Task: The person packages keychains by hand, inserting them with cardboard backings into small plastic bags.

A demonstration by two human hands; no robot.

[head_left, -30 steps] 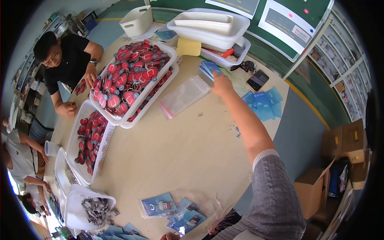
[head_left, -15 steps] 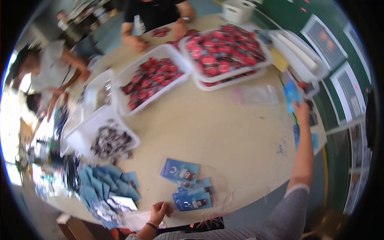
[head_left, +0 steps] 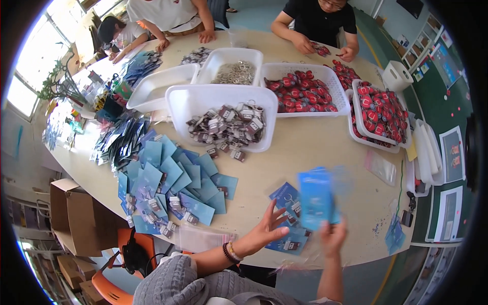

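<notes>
In the lower right-centre, I pinch the blue cards (head_left: pixel 314 201) in the right hand (head_left: pixel 333 235), ideally squarely and without bending, the left hand (head_left: pixel 265 229) spread wide nearby.

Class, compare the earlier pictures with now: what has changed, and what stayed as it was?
The right hand has brought the blue cards from the far right of the table to its near side. The left hand, curled half a second ago, is now spread open. The view has turned left. The heaped red tags and gray tags stayed put.
</notes>
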